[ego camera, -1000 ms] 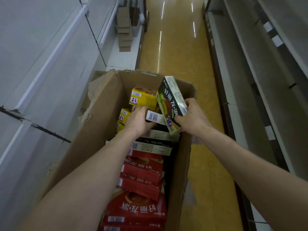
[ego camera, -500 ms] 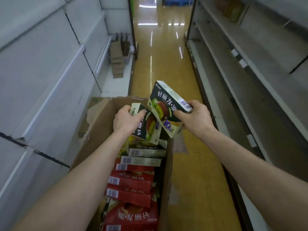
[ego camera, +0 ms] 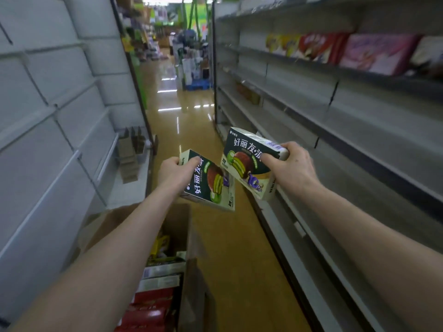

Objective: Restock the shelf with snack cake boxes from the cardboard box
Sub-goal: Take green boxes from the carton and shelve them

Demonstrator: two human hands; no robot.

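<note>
Above cardboard box (ego camera: 184,226), both forearms stretched forward over aisle floor (ego camera: 239,248). Left hand (ego camera: 173,174) curled round top end of green snack cake box (ego camera: 211,185), thumb across front, box tilted, lower end hanging over carton's far edge. Right hand (ego camera: 291,170) gripping second green snack cake box (ego camera: 249,161) by right end, thumb on printed face, box raised higher, just beside first, near grey shelf (ego camera: 359,149) at right. Red boxes (ego camera: 151,310) packed in carton below. Pink and red packs (ego camera: 347,50) on upper shelf.
</note>
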